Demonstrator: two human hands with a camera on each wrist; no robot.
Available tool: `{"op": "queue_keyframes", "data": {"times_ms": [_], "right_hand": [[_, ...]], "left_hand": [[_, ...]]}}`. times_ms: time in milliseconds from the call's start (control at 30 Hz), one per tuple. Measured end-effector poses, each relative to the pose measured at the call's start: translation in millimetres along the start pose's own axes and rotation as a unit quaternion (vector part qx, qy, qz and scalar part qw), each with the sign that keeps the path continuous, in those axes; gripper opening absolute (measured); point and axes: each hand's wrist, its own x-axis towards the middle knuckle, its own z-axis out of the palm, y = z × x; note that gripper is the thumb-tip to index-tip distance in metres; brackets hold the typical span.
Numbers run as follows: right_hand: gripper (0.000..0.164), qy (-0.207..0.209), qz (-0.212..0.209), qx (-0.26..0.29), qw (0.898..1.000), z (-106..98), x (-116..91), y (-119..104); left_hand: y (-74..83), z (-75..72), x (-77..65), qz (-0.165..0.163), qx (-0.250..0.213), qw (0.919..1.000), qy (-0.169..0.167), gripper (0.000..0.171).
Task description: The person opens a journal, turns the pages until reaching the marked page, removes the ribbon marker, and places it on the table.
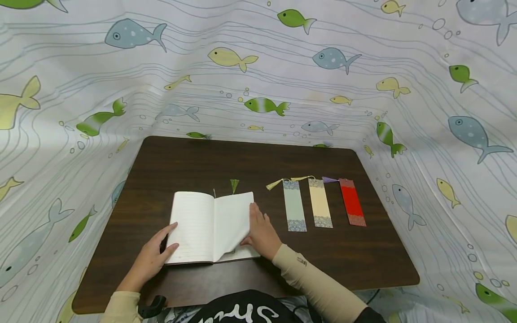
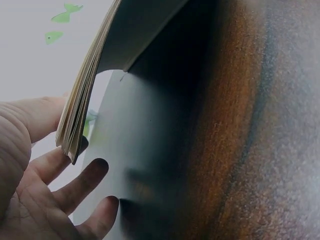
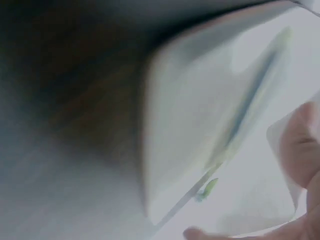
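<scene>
An open notebook (image 1: 191, 229) with lined pages lies near the table's front edge. My left hand (image 1: 150, 260) grips its left edge; in the left wrist view the thumb is on one side of the page stack (image 2: 82, 100) and fingers on the other. My right hand (image 1: 262, 231) is at the right page (image 1: 232, 220), fingers stretched along its outer edge, thumb near the raised lower corner. A green tassel (image 1: 234, 185) sticks out above that page. In the right wrist view a blurred pale strip with a dark stripe (image 3: 255, 95) lies on the page below.
Three bookmarks lie to the right: a pale green one (image 1: 295, 206), a cream one (image 1: 320, 203) and a red one (image 1: 352, 202), with tassels at their far ends. A fish-patterned cloth (image 1: 258, 125) surrounds the dark wooden table (image 1: 194, 161).
</scene>
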Motion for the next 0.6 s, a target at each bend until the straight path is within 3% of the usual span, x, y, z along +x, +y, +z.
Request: {"op": "queue_keyframes", "data": {"times_ms": [67,133,267,433,600], "right_hand": [[0.118,-0.006,0.020,0.104,0.994,-4.4,4.0,-6.4],[0.123,-0.013,0.041,0.204,0.978,-8.9,6.7,-13.5],[0.119,-0.041,0.049,0.311,0.948,-13.9,9.3,-27.1],[0.098,-0.122,-0.044,0.325,0.937,-14.6,12.2,-42.8],[0.081,-0.172,-0.124,0.257,0.943,-12.2,16.1,-57.8]], "left_hand": [[-0.3,-0.2,0.3,0.004,0.003,1.0000,0.002,0.063],[-0.5,-0.4,0.2,0.006,0.007,1.0000,0.004,0.062],[-0.6,-0.8,-0.4,0.006,0.007,0.9999,0.006,0.061],[0.3,-1.4,-1.3,0.006,0.005,0.9999,0.007,0.061],[3.0,-3.0,-2.1,-0.004,-0.007,1.0000,0.005,0.058]]}}
